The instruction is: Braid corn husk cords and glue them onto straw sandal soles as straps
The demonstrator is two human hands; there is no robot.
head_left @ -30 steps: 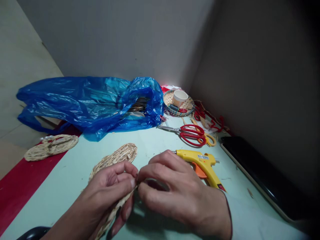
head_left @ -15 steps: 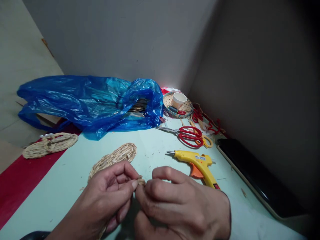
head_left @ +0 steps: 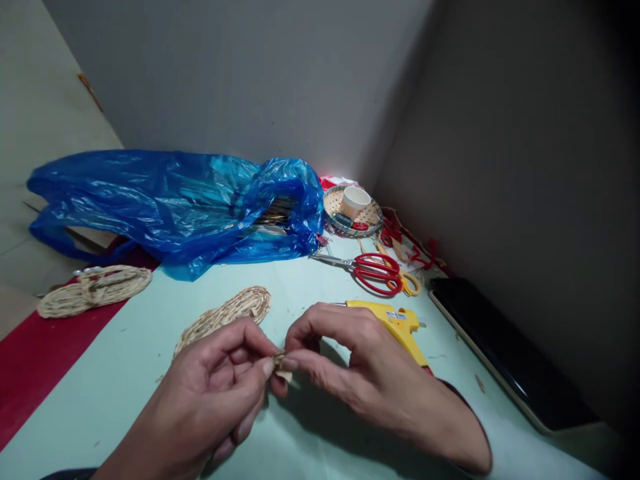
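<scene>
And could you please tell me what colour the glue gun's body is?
The glue gun's body is yellow, seen best in the head view.

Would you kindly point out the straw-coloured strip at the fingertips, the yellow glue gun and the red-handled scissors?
Straw-coloured strip (head_left: 285, 376): head view, on its pale lower end.
Yellow glue gun (head_left: 398, 316): head view, on the label on its body.
Red-handled scissors (head_left: 352, 264): head view, near the pivot.

No brand, number or sign can be read. The yellow glue gun (head_left: 409, 333) bears a small pale label (head_left: 397, 315), but the print on it is too small to make out.
</scene>
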